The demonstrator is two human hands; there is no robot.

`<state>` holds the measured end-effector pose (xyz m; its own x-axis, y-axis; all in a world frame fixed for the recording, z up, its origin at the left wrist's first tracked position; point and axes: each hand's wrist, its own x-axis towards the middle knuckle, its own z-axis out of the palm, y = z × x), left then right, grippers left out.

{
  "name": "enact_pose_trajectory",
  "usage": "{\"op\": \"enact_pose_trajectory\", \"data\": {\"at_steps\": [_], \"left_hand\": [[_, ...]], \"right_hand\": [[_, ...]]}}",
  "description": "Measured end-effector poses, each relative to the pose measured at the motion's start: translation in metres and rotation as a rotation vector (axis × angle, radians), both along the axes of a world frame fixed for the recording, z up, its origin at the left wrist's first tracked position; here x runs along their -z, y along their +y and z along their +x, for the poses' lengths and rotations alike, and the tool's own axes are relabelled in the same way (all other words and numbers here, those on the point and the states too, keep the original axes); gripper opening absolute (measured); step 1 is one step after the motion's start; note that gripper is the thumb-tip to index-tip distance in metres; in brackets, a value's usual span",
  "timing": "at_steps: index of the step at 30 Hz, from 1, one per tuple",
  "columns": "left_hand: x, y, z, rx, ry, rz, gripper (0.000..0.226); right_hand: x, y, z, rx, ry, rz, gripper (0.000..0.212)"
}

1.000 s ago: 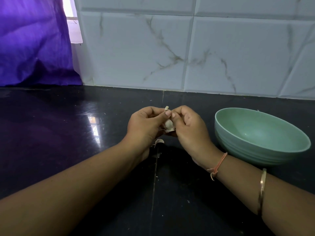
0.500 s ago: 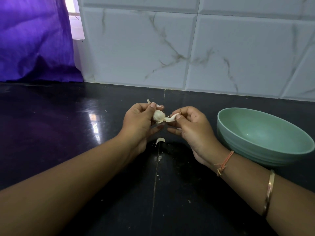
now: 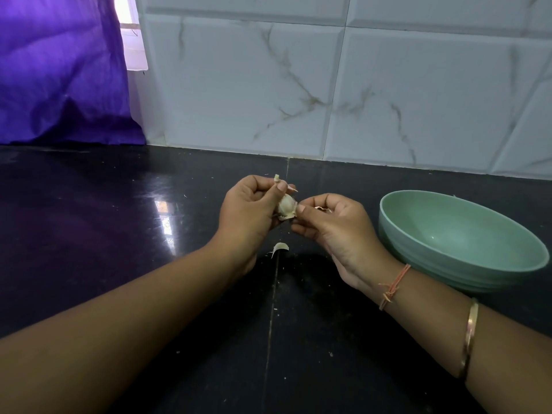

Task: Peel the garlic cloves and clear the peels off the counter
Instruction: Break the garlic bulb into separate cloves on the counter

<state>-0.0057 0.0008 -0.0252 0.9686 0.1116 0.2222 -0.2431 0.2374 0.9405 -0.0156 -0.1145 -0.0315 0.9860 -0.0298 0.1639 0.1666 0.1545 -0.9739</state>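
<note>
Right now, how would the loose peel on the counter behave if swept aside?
The peel looks thin and curled, so probably featherlight and floppy. On the glossy counter it would likely slide or flutter away.

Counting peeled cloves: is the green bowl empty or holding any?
Empty as far as shown: the green bowl has a bare inside; its rim hides the near wall.

Home kitchen: black stone counter (image 3: 89, 234) w/ marbled wall tiles (image 3: 239, 85), green bowl (image 3: 460, 243), purple curtain (image 3: 59, 70).
</note>
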Motion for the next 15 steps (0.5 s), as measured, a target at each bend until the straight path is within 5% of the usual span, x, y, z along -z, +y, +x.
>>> {"op": "enact_pose_trajectory", "data": {"at_steps": [6,10,15], "left_hand": [[-0.002,0.007,0.008,-0.07,0.152,-0.133,0.021],[-0.004,0.009,0.01,-0.128,0.166,-0.164,0.023],[-0.004,0.013,0.01,-0.059,0.126,0.13,0.021]], "right_hand": [[-0.001,0.0,-0.002,-0.025,-0.03,0.018,0.022],[-0.002,-0.002,-0.003,-0.027,-0.031,0.019,0.015],[-0.001,-0.002,-0.002,-0.021,-0.048,0.048,0.014]]}}
